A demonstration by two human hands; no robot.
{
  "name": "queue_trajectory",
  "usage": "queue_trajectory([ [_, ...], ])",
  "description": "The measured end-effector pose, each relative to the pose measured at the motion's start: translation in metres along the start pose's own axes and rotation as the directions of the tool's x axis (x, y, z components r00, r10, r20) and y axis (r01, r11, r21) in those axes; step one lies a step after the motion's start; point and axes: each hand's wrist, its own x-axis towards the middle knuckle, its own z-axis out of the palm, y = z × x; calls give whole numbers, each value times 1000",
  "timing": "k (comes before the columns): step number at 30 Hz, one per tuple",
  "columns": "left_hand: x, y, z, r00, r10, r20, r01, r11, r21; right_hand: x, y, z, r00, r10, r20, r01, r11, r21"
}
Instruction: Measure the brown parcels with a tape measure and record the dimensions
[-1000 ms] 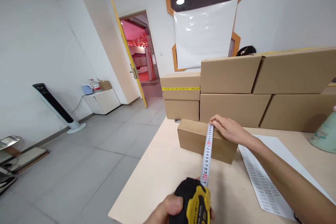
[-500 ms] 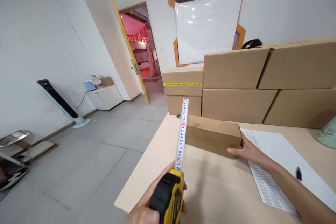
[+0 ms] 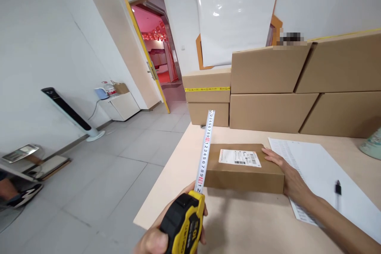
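My left hand (image 3: 154, 238) is closed around a yellow and black tape measure (image 3: 186, 222). Its white blade (image 3: 205, 149) is pulled out, pointing away from me past the left end of a small cardboard box (image 3: 244, 180). The box has its broad side up, with a white shipping label (image 3: 239, 158) on top. My right hand (image 3: 290, 174) grips the box's right end, some fingers on the top edge and the rest against the side. Whether the box rests fully on the table (image 3: 238, 222) I cannot tell.
Large cardboard boxes (image 3: 268, 113) are stacked along the table's back. Printed sheets (image 3: 309, 158) lie on the right with a black pen (image 3: 338, 188). A greenish container (image 3: 372, 145) stands at the right edge. At far left, a person's shoe (image 3: 26, 196) shows near a scale (image 3: 22, 154).
The small box has turned so its labelled broad side faces up, and it sits nearer to me. My right hand turned with it. The tape measure stays held, its blade still out.
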Motion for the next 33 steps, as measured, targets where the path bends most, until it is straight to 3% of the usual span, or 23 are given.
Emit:
queue_trajectory([
  [9, 7, -1, 9, 1000, 11, -10, -11, 1000, 22, -4, 3, 4, 997, 75, 13, -76, 996, 42],
  [15, 4, -1, 1, 1000, -17, -19, 17, 999, 33, -6, 5, 6, 997, 81, 3, -81, 996, 38],
  [25, -1, -5, -2, 998, -35, 55, 35, 999, -3, -2, 0, 3, 996, 91, 18, -92, 994, 60],
  [33, -4, -10, -2, 1000, -9, -23, 8, 999, -31, -8, 1, 6, 996, 84, -9, -83, 996, 39],
])
